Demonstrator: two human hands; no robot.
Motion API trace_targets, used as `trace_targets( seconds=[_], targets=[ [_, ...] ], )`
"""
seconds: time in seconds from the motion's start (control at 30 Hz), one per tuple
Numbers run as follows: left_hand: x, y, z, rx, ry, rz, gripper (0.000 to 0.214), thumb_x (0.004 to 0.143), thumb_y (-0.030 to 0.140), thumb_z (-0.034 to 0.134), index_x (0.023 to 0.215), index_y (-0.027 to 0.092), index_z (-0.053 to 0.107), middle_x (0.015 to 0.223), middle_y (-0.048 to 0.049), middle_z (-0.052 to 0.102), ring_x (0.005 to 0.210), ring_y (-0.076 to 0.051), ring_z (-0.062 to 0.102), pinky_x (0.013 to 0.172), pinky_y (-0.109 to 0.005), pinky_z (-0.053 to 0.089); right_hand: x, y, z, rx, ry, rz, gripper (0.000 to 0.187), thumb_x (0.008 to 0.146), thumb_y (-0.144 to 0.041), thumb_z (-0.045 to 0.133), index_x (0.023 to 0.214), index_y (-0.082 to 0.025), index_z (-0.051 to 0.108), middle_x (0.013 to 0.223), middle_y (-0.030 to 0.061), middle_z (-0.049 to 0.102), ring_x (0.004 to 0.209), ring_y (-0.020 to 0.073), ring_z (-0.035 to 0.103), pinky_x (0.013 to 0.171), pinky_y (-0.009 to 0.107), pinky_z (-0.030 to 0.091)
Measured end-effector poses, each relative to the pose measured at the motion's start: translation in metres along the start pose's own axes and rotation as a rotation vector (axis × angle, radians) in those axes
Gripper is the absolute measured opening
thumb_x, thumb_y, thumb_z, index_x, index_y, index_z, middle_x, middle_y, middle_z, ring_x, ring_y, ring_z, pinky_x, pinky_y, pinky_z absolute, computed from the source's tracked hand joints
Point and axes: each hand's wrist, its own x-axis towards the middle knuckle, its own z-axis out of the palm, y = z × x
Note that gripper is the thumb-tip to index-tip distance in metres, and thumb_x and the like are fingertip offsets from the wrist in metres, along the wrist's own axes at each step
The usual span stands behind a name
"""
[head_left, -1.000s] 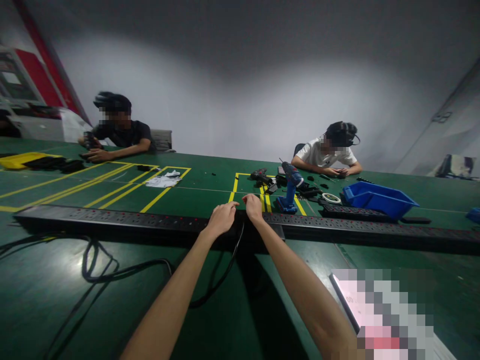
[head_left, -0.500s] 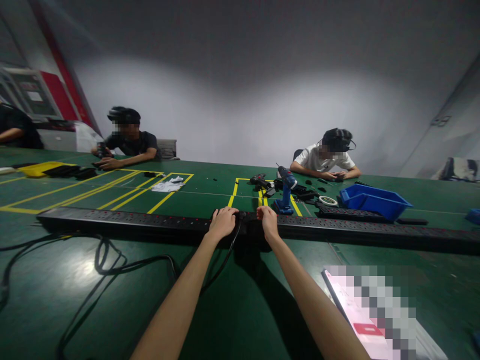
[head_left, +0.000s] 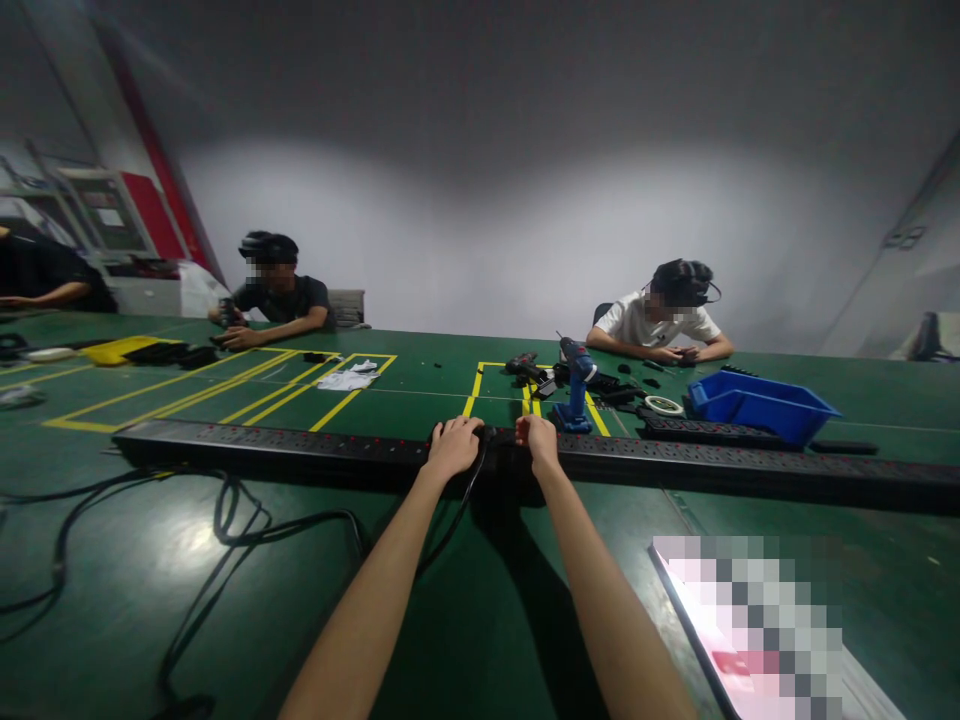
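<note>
A long black power strip point(head_left: 285, 447) with red lights runs across the green table point(head_left: 150, 560). My left hand point(head_left: 452, 447) lies on top of the strip near its middle, fingers curled over it. My right hand point(head_left: 538, 441) grips the strip just to the right, beside where a black cable point(head_left: 457, 505) meets it. The cable drops toward me and loops over the table at the left. Whether either hand pinches a plug is hidden.
Beyond the strip stand a blue cordless drill point(head_left: 576, 385), a dark drill point(head_left: 525, 366), a roll of tape point(head_left: 664, 405) and a blue bin point(head_left: 757, 405). Two people sit at the far side. Yellow tape lines mark the table. A blurred sheet point(head_left: 750, 640) lies near right.
Both hands came down from hovering over the strip and settled onto it. The view shifted slightly right, and the hands now sit a little farther apart.
</note>
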Motion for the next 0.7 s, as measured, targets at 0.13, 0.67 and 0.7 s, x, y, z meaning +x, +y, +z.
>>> trace_targets(
  seconds=[0.13,0.67,0.7],
  targets=[
    [-0.001,0.002,-0.002,0.016,-0.008,0.004,0.04,0.093,0.024,0.036,0.125,0.03,0.059,0.134,-0.0089,0.058,0.127,-0.028,0.048,0.115,-0.057,0.021,0.002,-0.006,-0.003,0.113,0.006,0.109,0.014,0.073,-0.025,0.048,0.067,-0.02,0.059,0.058,0.0025,0.06,0.055,0.0155,0.057,0.051,0.025,0.048],
    [-0.005,0.003,-0.007,0.163,-0.058,-0.009,0.041,0.096,0.028,0.032,0.132,0.035,0.051,0.14,-0.0041,0.054,0.133,-0.025,0.042,0.117,-0.056,0.021,-0.006,-0.033,-0.022,0.418,-0.108,0.344,0.013,0.082,-0.014,0.051,0.073,-0.016,0.06,0.061,0.0031,0.064,0.056,0.0124,0.061,0.056,0.022,0.051],
    [-0.006,0.004,-0.008,0.164,-0.064,-0.007,0.041,0.097,0.028,0.03,0.132,0.035,0.051,0.14,-0.004,0.054,0.134,-0.025,0.042,0.117,-0.059,0.017,-0.007,-0.035,-0.021,0.425,-0.121,0.351,0.012,0.082,-0.015,0.051,0.075,-0.016,0.06,0.062,0.0031,0.064,0.056,0.0121,0.061,0.056,0.022,0.05]
  ],
)
